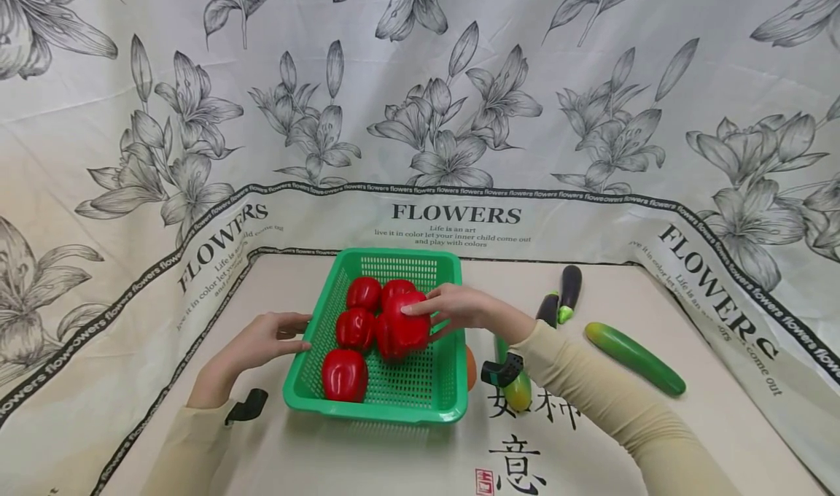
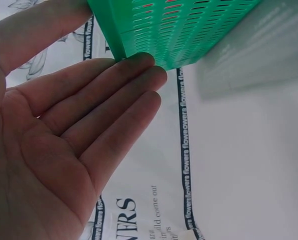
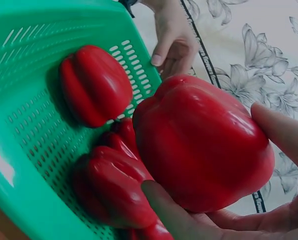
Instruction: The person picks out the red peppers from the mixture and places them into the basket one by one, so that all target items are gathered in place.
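Observation:
A green plastic basket (image 1: 377, 410) with slotted walls holds several red bell peppers (image 1: 345, 374). Above its right half, my right hand (image 1: 462, 306) grips another red bell pepper (image 3: 204, 145) between thumb and fingers, as the right wrist view shows up close. On the opposite side, my left hand (image 1: 259, 344) is at the basket's left rim. In the left wrist view its fingers (image 2: 124, 117) are nearly straight, with the tips at the outer wall and the thumb near the rim. The held pepper hides part of those beneath it.
Right of the basket lie two eggplants (image 1: 571, 288), a green cucumber-like vegetable (image 1: 635, 357) and another green one with a yellowish end (image 1: 518, 394), partly under my right wrist. An orange round thing (image 1: 470, 368) shows beside the basket. Flower-printed cloth (image 1: 453, 219) walls the table.

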Available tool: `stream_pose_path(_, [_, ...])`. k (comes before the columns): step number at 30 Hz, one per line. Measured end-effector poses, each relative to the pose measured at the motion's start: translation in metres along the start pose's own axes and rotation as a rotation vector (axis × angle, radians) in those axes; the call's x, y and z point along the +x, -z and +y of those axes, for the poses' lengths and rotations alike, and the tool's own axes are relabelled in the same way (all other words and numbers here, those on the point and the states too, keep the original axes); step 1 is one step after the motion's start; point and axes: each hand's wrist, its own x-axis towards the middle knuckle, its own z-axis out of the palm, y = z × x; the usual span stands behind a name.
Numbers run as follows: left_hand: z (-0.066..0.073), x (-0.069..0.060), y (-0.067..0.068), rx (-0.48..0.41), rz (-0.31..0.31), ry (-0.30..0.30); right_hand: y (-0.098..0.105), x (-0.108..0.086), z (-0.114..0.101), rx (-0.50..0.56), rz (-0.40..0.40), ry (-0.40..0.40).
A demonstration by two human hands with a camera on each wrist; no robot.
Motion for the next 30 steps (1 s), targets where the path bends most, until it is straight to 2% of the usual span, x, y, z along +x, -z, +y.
stream_pose_path(7, [0.001,0.000,0.000,0.003,0.001,0.005,-0.012,0.010,0.004,-0.044,-0.030,-0.003])
stream_pose_path(11, [0.002,0.000,0.001,0.003,-0.002,-0.012,-0.018,0.015,0.004,-0.054,-0.061,-0.002])
stream_pose_path(19, [0.002,-0.001,0.002,-0.014,-0.005,-0.021,-0.027,0.024,0.007,0.012,-0.125,-0.016])
stream_pose_path(25, [0.002,-0.001,0.001,-0.006,-0.003,-0.022,-0.032,0.029,0.013,0.080,-0.208,-0.010])
stream_pose_path(30, [0.002,-0.001,0.001,-0.006,-0.002,-0.017,-0.033,0.032,0.019,0.078,-0.234,-0.028])
